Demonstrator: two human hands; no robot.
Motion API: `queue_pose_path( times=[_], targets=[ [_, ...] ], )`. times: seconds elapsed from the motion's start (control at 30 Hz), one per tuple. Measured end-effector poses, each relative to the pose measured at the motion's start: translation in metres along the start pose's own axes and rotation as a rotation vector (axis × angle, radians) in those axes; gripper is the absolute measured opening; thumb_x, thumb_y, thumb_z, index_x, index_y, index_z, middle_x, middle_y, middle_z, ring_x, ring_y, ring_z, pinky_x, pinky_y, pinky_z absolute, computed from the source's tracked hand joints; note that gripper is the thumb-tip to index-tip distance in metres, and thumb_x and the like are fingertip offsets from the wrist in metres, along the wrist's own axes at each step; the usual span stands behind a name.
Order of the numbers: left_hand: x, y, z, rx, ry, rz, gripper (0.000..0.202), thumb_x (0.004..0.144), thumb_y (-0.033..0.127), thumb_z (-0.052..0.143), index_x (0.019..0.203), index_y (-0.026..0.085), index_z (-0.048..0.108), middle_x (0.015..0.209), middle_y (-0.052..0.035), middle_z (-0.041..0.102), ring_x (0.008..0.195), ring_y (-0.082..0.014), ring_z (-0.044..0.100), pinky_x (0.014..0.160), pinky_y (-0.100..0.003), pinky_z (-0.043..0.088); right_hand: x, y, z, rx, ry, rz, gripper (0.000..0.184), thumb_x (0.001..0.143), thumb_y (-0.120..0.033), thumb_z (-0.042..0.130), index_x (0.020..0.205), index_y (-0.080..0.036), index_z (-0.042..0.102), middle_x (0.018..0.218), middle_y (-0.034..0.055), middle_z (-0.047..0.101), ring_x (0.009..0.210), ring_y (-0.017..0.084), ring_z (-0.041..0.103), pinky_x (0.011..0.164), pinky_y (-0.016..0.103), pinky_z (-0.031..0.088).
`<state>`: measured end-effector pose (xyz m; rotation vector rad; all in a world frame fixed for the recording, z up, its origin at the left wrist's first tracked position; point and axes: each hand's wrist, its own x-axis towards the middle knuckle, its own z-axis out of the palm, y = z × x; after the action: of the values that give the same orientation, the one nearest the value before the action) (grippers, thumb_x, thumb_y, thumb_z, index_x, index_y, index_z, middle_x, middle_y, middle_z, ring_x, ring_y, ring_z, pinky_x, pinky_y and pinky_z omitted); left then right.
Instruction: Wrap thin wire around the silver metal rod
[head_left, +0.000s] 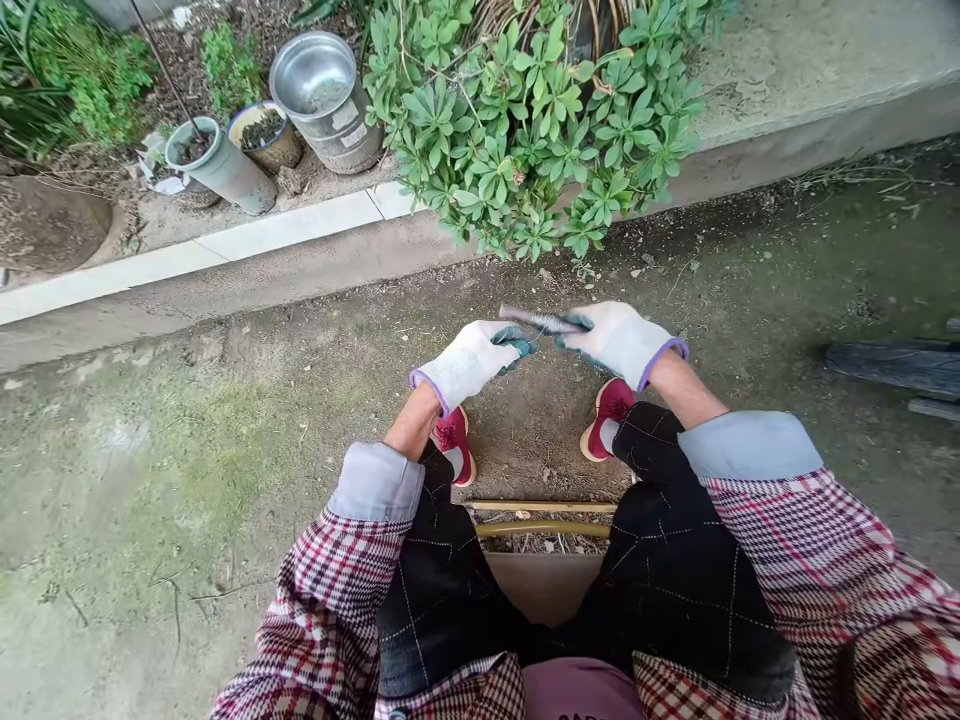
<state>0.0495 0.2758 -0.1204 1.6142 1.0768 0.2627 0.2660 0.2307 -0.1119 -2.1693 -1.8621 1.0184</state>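
Both hands wear white knit gloves with dark green palms and purple cuffs. In my right hand [611, 340] is one end of a short brownish stick [514, 314], pointing left. Silvery wire [551, 323] is wound in a tight coil around the stick's middle, close to the right fingers. My left hand [480, 358] is closed in a pinch just below the stick's free end. A faint thin strand of the wire seems to run from the coil to these fingertips. The fingers of the right hand partly hide the stick's near end.
A leafy green plant [540, 140] overhangs the raised concrete ledge ahead. On the ledge stand a metal pot [337, 130], a tall grey-green pot [232, 175] and a smaller planter [270, 145]. A dark tyre [892, 366] is at right. Red shoes [455, 445] rest on the dirt ground.
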Motion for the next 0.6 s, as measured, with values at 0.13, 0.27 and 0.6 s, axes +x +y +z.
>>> queue_pose_path(
  times=[0.13,0.27,0.6],
  targets=[
    [0.000,0.005,0.002,-0.174,-0.034,0.031,0.023,0.076,0.016,0.059,0.092,0.011,0.076,0.069,-0.0011,0.067,0.059,-0.0101,0.055,0.059,-0.023,0.044,-0.012,-0.008,-0.003,0.619,-0.043,0.007,0.019,0.091,-0.035,0.067,0.081,-0.021,0.061,0.069,0.0019,0.060,0.054,0.013,0.050,0.047,0.027,0.044],
    [0.001,0.007,-0.003,-0.128,-0.028,0.078,0.017,0.077,0.017,0.062,0.086,0.012,0.075,0.074,-0.0023,0.071,0.066,-0.0112,0.058,0.063,-0.023,0.044,-0.024,-0.009,-0.006,1.012,-0.179,-0.035,0.021,0.080,-0.033,0.080,0.080,-0.020,0.063,0.064,0.0002,0.058,0.049,0.010,0.048,0.039,0.023,0.042],
    [-0.002,-0.001,-0.012,0.111,-0.053,0.141,0.015,0.077,0.025,0.065,0.082,0.014,0.073,0.079,-0.0013,0.072,0.073,-0.0135,0.059,0.070,-0.025,0.047,-0.014,0.002,0.011,0.035,-0.465,-0.293,0.015,0.080,-0.033,0.071,0.073,-0.020,0.067,0.064,-0.0015,0.061,0.055,0.012,0.050,0.052,0.027,0.036]
  ],
)
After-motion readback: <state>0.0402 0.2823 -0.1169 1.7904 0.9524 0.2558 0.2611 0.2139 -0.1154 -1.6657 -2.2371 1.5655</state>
